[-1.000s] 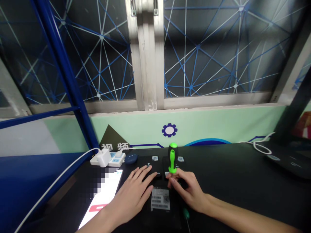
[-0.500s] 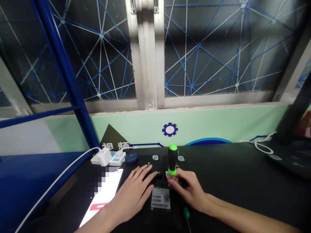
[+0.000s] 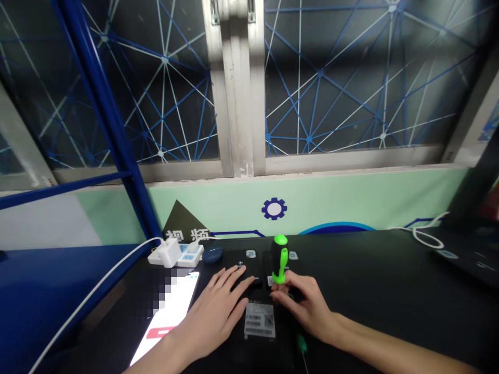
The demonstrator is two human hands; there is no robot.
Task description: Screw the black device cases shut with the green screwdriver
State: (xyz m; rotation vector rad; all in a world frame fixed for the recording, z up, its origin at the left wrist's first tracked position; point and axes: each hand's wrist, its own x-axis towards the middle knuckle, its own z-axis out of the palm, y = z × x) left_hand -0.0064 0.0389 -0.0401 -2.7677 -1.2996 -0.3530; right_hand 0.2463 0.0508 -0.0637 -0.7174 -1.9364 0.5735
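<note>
A screwdriver (image 3: 280,257) with a black and bright green handle stands upright, handle on top. My right hand (image 3: 306,298) is closed around it just below the handle, and its tip is hidden by the fingers. My left hand (image 3: 220,306) lies flat with fingers spread, its fingertips reaching over the dark flat parts behind. Between my hands is a black flat device (image 3: 259,353) bearing a silver printed label (image 3: 260,319). Beside it on the right, a second screwdriver with a green handle (image 3: 301,343) lies on the table, its thin shaft pointing toward me.
A lit phone (image 3: 171,317) lies left of my left arm. Behind it are a white power strip (image 3: 191,257) with a plugged-in charger (image 3: 170,253) and a dark blue rounded object (image 3: 212,254). A white cable (image 3: 427,236) and a black device (image 3: 468,267) are at the far right.
The screwdriver has turned about its long axis, so a green stripe on its handle now faces me. Both hands keep nearly the same place; the whole view has shifted slightly.
</note>
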